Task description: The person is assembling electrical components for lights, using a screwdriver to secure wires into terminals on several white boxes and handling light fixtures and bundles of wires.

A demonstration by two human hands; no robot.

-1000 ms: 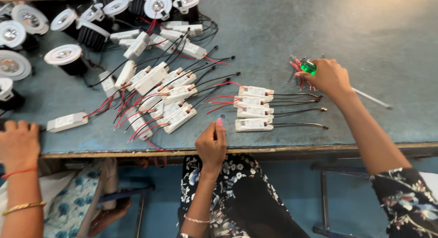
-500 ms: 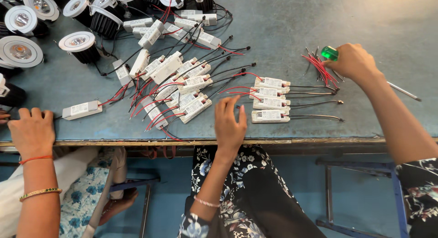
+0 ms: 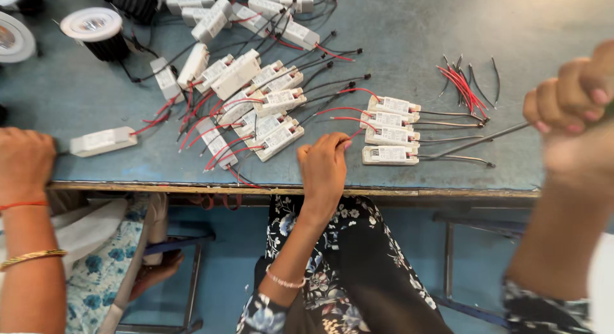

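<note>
My left hand (image 3: 325, 169) rests near the table's front edge with its fingers curled, just left of a short stack of white driver boxes (image 3: 390, 129) with red and black leads. Its fingertips lie beside a red lead; I cannot tell if they pinch it. My right hand (image 3: 569, 100), blurred and close to the camera at the right, is closed on a screwdriver. The screwdriver's metal shaft (image 3: 480, 139) slants down left toward the lowest box.
A larger heap of white driver boxes (image 3: 249, 97) with tangled wires fills the table's middle. Cut red and black wire pieces (image 3: 464, 84) lie at the right. Round downlights (image 3: 96, 30) stand at the back left. Another person's hand (image 3: 22, 164) rests beside a single box (image 3: 102, 141).
The view has closed in on the table. My right hand has lifted from the cut wire pieces toward the camera with the screwdriver. My left hand stays by the front edge.
</note>
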